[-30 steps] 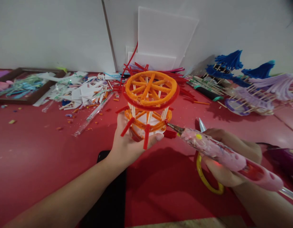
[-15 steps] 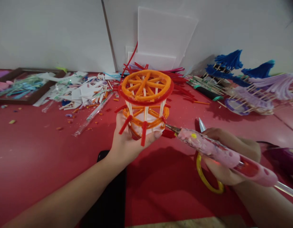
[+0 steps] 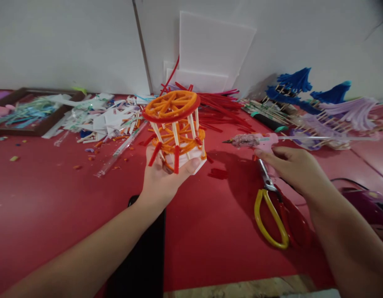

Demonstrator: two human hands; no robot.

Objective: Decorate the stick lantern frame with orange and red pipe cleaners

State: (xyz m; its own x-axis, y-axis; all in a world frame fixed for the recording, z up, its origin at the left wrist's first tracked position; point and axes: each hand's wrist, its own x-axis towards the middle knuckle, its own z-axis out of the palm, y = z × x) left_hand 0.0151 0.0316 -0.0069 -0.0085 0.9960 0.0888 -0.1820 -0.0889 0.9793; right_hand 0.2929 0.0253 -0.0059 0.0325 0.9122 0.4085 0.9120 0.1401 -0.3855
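Note:
My left hand (image 3: 163, 176) grips the base of a small round structure (image 3: 175, 124). It has an orange spoked top with a red rim, pale sticks as posts, an orange lower ring and red strips jutting out below; it tilts to the left. In my right hand (image 3: 283, 161) is a pink glue gun (image 3: 261, 141), its dark tip pointing left, apart from the structure. Scissors (image 3: 268, 186) with yellow and red handles lie beneath the gun. A short red strip (image 3: 218, 173) rests on the red table (image 3: 203, 248).
Red strips (image 3: 225, 109) are heaped behind the structure. White scraps (image 3: 107, 120) and a brown frame (image 3: 39, 124) occupy the left. Blue and lilac roofed models (image 3: 331, 99) stand back right. A black phone-like object (image 3: 144, 252) lies under my left forearm; a purple device (image 3: 365, 207) sits at right.
The glue gun's tip has drawn back right from the structure, and the gun has swung level. My left hand has shifted slightly left and tilted the structure. More of the scissors shows.

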